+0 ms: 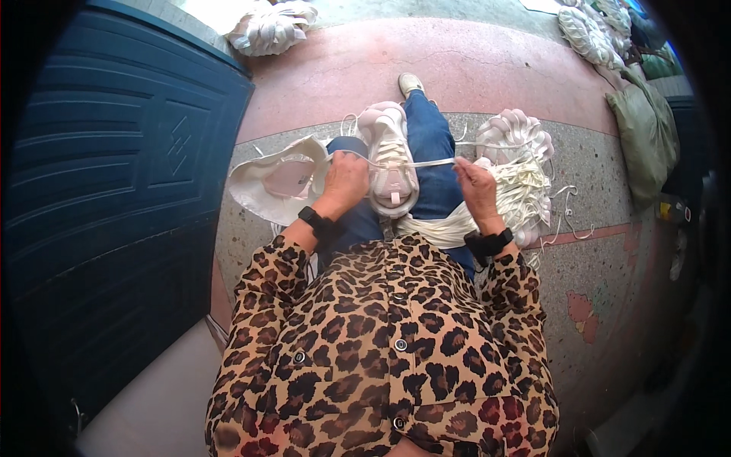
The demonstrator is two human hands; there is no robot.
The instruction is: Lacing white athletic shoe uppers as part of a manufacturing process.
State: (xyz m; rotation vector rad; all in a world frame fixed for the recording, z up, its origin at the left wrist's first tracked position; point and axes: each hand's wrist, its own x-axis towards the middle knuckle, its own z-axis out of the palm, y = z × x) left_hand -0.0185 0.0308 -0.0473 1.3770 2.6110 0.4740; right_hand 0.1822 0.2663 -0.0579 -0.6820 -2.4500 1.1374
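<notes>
A white and pink sneaker [394, 179] rests on my lap between my thighs, its toe pointing away from me and white lacing across its front. A flat white shoelace [428, 163] stretches across the sneaker from one hand to the other. My left hand [346, 181] is closed on the lace at the sneaker's left side. On the right, the fingers of my right hand [476, 186] pinch the lace above my right thigh. A thick bundle of cream-white laces [514, 194] lies beside and behind my right hand.
Left of my left hand sits an open white bag-like thing [247, 183] with something pink inside. A cluster of pale shoe pieces [519, 133] lies at the right. A blue panelled door [137, 145] stands at left, a greenish sack [643, 133] at right. White bundles [270, 29] lie farther off.
</notes>
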